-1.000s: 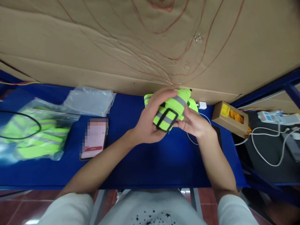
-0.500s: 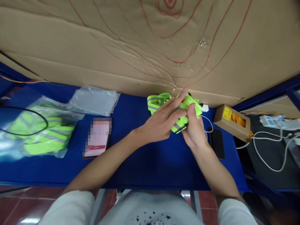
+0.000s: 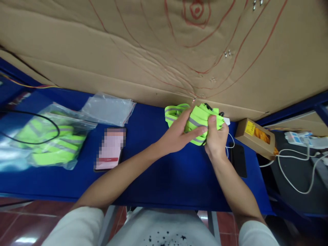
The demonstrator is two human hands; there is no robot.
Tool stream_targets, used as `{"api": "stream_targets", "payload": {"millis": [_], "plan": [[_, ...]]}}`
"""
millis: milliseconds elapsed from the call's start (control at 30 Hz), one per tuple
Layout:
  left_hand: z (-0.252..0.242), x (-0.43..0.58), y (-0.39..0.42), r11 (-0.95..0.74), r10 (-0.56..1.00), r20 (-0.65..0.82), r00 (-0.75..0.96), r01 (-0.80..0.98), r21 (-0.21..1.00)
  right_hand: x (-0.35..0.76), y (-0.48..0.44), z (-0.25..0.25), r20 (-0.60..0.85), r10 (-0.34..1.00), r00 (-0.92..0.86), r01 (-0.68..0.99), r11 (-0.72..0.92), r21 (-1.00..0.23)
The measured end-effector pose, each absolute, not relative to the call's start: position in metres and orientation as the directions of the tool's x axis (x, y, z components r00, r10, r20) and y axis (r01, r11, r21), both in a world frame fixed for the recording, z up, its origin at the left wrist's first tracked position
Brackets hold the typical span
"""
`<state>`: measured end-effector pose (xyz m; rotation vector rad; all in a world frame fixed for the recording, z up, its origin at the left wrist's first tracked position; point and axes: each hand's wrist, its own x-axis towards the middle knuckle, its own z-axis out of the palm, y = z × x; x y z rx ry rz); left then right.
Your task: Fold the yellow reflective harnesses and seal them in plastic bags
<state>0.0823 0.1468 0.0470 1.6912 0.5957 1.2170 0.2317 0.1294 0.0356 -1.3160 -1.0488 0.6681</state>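
Apparently light and pliant, the bundle (image 3: 197, 118) suits a mid-body hold; my left fingers (image 3: 196, 133) clasp it, my right fingers (image 3: 212, 125) pinch it.

A bundle of folded neon-yellow strap (image 3: 200, 118), grey-striped with black fittings, is being clasped between the left hand (image 3: 175, 137) and right hand (image 3: 216, 139).

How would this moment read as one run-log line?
left grip: holding neon strap bundle | right grip: holding same bundle | bagged neon straps: on blue table, left side
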Motion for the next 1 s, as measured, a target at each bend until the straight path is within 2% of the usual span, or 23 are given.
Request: {"api": "stream_targets", "payload": {"millis": [67, 167, 300, 433, 633, 733, 800, 833, 867, 900, 933, 967, 1000], "plan": [[0.045, 0.088, 0.143, -0.318, 0.826, 0.373, 0.423, -0.196, 0.927, 0.233, 0.128, 0.032, 0.253, 0.859, 0.445, 0.232, 0.162, -0.959], [0.038, 0.095, 0.139, -0.289, 0.881, 0.342, 0.327, -0.200, 0.936, 0.232, 0.127, 0.027, 0.227, 0.863, 0.451, 0.252, 0.121, -0.960], [0.029, 0.095, 0.142, -0.337, 0.908, 0.358, 0.216, -0.129, 0.933, 0.231, 0.128, 0.022, 0.170, 0.919, 0.355, 0.146, 0.125, -0.981], [0.026, 0.094, 0.146, -0.380, 0.891, 0.411, 0.195, -0.177, 0.908, 0.230, 0.130, 0.025, 0.172, 0.971, 0.167, 0.004, 0.174, -0.985], [0.030, 0.087, 0.143, -0.225, 0.892, 0.310, 0.328, -0.274, 0.935, 0.214, 0.126, 0.025, 0.197, 0.949, 0.246, -0.106, 0.228, -0.968], [0.030, 0.049, 0.146, -0.242, 0.815, 0.296, 0.499, -0.171, 0.955, 0.215, 0.114, 0.026, 0.212, 0.953, 0.215, -0.035, 0.224, -0.974], [0.028, 0.008, 0.150, -0.327, 0.816, 0.252, 0.521, 0.055, 0.944, 0.226, 0.104, 0.025, 0.187, 0.958, 0.216, 0.069, 0.176, -0.982], [0.028, -0.016, 0.152, -0.373, 0.872, 0.232, 0.431, 0.280, 0.885, 0.233, 0.099, 0.022, 0.163, 0.960, 0.228, 0.128, 0.137, -0.982], [0.027, -0.038, 0.154, -0.358, 0.931, 0.241, 0.276, 0.548, 0.756, 0.242, 0.095, 0.019, 0.138, 0.959, 0.246, 0.183, 0.094, -0.979], [0.026, -0.060, 0.156, -0.266, 0.958, 0.249, 0.143, 0.772, 0.578, 0.250, 0.090, 0.013, 0.111, 0.960, 0.257, 0.226, 0.052, -0.973], [0.025, -0.077, 0.158, -0.143, 0.974, 0.220, 0.056, 0.904, 0.403, 0.257, 0.086, 0.006, 0.082, 0.960, 0.267, 0.250, 0.013, -0.968], [0.024, -0.091, 0.160, -0.033, 0.986, 0.169, -0.013, 0.962, 0.271, 0.264, 0.083, -0.002, 0.052, 0.959, 0.278, 0.255, -0.021, -0.967], [0.023, -0.101, 0.162, 0.035, 0.993, 0.108, -0.055, 0.983, 0.181, 0.269, 0.080, -0.010, 0.022, 0.957, 0.290, 0.246, -0.052, -0.968]]}}
